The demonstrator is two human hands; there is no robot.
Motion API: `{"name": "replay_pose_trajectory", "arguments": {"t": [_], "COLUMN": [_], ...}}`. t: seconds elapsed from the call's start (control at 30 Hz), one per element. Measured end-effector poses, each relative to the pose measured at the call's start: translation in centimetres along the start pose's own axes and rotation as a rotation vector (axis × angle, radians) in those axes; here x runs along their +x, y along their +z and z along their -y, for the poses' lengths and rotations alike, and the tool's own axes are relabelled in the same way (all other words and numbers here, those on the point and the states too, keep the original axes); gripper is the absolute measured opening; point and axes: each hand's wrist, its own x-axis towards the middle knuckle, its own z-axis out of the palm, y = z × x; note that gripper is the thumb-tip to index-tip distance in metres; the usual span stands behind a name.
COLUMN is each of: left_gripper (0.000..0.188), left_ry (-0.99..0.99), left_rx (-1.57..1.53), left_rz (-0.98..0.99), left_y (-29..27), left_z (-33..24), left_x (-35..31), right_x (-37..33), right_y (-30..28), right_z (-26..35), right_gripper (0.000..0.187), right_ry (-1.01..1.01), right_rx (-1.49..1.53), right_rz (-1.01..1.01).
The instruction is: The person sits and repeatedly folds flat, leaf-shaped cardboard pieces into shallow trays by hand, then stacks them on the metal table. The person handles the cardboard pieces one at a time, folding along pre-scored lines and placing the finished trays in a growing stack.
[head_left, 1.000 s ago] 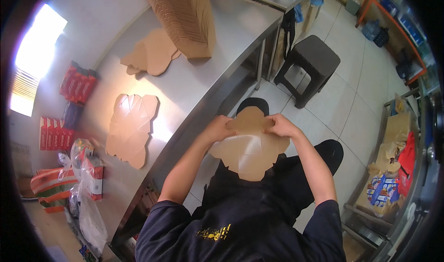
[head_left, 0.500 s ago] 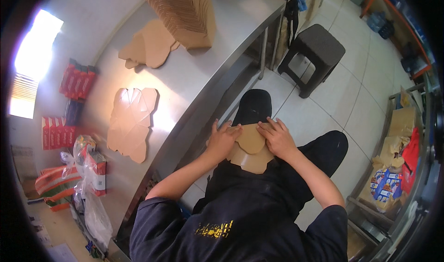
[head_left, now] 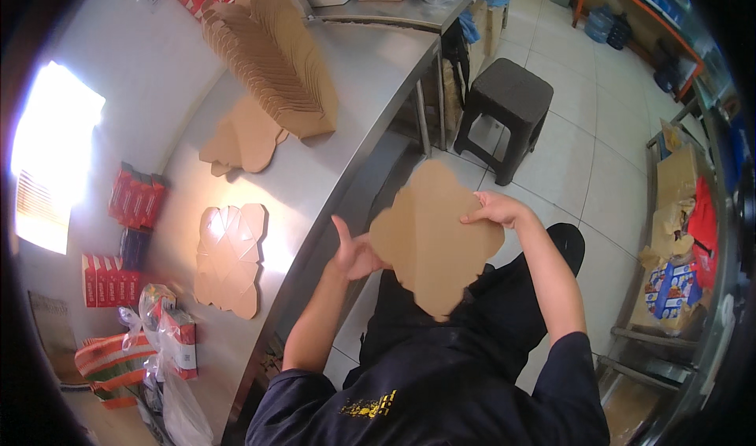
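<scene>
A flat brown cardboard box blank [head_left: 431,237] with scalloped edges is spread above my lap, its plain side up. My right hand [head_left: 504,210] pinches its right edge, thumb on top and fingers underneath. At the left edge is my left hand [head_left: 358,255], its thumb sticking up away from the sheet; the fingers reach the edge and are partly hidden behind it. On the metal table to my left lies a stack of similar blanks [head_left: 228,261] with a glossy face. Farther along are more loose blanks [head_left: 244,135] and a long row of nested folded cardboard trays [head_left: 272,56].
The steel table [head_left: 346,76] runs along my left, with red boxes [head_left: 135,198] by the wall and plastic bags [head_left: 185,407] near its front end. A dark plastic stool [head_left: 508,107] stands on the tiled floor ahead. A rack with cardboard [head_left: 676,180] is at right.
The cardboard piece, folded over on my lap before, is now opened out flat and raised. My left thumb has come off it; my right hand has shifted to its right edge. The view has shifted.
</scene>
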Motion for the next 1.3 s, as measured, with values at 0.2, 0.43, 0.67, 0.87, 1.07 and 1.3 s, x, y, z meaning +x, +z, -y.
{"name": "replay_pose_trajectory", "arguments": {"t": [0.2,0.43,0.67,0.87,1.07,1.3], "left_gripper": [0.059,0.026,0.025,0.029,0.039,0.045], "left_ry": [-0.36,-0.144,0.102,0.165,0.144,0.301], "left_rx": [0.819,1.54,1.684,1.798,2.021,2.424], "left_rz": [-0.183,-0.566,-0.534,-0.543,-0.416,-0.246], "left_y": [-3.0,4.7,5.8,4.1,3.2,3.7], "left_z": [-3.3,-3.2,-1.9,0.5,2.1,3.8], "left_x": [4.8,3.4,2.7,2.6,1.7,1.2], "right_x": [3.4,4.2,4.6,5.3,4.4,1.1], "right_y": [0.6,2.9,4.8,5.4,5.7,7.0], "right_z": [0.7,-3.1,-3.5,-6.2,-7.0,-6.1], "right_gripper": [0.047,0.029,0.036,0.046,0.055,0.057], "right_ry": [0.073,-0.194,-0.522,-0.552,-0.651,-0.512], "right_rx": [-0.415,-0.518,-0.708,-0.623,-0.982,-1.431], "right_rz": [0.064,-0.09,-0.147,-0.183,-0.245,-0.28]}}
